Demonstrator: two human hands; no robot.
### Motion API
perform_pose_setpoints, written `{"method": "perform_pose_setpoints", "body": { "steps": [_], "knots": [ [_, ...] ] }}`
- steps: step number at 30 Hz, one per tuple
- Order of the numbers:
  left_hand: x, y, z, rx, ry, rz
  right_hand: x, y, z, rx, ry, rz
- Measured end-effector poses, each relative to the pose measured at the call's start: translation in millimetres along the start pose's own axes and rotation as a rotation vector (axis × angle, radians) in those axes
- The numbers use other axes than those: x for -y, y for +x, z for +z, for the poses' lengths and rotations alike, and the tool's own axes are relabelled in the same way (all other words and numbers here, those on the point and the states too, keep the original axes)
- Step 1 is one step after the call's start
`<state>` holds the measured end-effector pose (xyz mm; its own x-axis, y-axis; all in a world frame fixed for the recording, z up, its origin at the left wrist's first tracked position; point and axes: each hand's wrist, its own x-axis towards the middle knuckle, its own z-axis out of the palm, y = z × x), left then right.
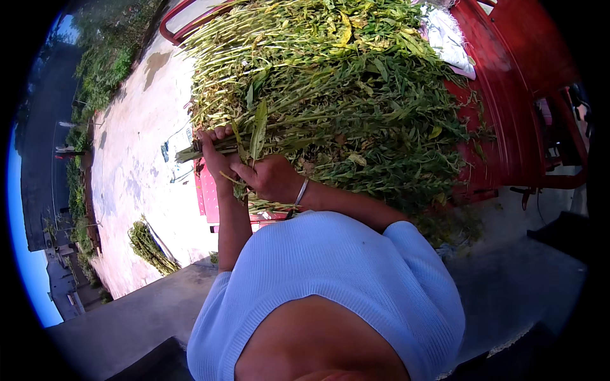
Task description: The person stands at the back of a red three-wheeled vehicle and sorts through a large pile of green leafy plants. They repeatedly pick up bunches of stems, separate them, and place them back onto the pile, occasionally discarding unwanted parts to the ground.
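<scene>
My left hand (216, 151) is wrapped round a bunch of leafy stalks (286, 134) near the cut ends, which poke out to its left. Close beside it, my right hand (274, 176) is closed in a fist against the same bunch, its thumb toward the left wrist; what lies inside the fist is partly hidden. One long green leaf (259, 130) stands up between the hands. Beneath and beyond them spreads a thick pile of cut green plants (381, 108), stems to the left and leafy tops to the right.
The pile lies on a red cart bed (467, 120) with a red rail (168, 28) at the far left. A white cloth or sack (445, 35) rests at the far right. On the pale ground to the left lies a separate plant bundle (151, 247).
</scene>
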<state>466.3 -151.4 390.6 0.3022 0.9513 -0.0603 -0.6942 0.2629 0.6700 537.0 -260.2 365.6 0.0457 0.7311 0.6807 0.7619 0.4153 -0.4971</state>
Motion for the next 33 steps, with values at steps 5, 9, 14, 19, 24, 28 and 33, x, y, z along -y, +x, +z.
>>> {"method": "perform_pose_setpoints", "body": {
  "steps": [5, 9, 14, 19, 24, 28, 33],
  "knots": [
    [-6, 8, -10, 0.060, 0.025, -0.012, -22, -38, -24, -0.065, 0.148, 0.132],
    [-6, 12, -10, 0.049, 0.041, 0.017, -80, -104, -106, -0.530, 0.156, 0.826],
    [-1, 15, -9, 0.017, 0.023, 0.033, -167, -236, -154, -0.889, -0.038, 1.341],
    [-2, 7, -3, -0.003, 0.013, 0.056, -169, -221, -125, -0.616, 0.289, 1.500],
    [-9, 3, -4, 0.107, 0.035, 0.060, -190, -221, -86, -0.373, -0.378, 1.300],
    [-37, -9, 16, 0.190, 0.021, 0.107, -208, -245, -120, -0.384, -0.475, 1.209],
    [-130, -20, 69, 0.572, -0.175, 0.249, -228, -346, -214, -0.747, -0.600, 1.321]
  ]
}}
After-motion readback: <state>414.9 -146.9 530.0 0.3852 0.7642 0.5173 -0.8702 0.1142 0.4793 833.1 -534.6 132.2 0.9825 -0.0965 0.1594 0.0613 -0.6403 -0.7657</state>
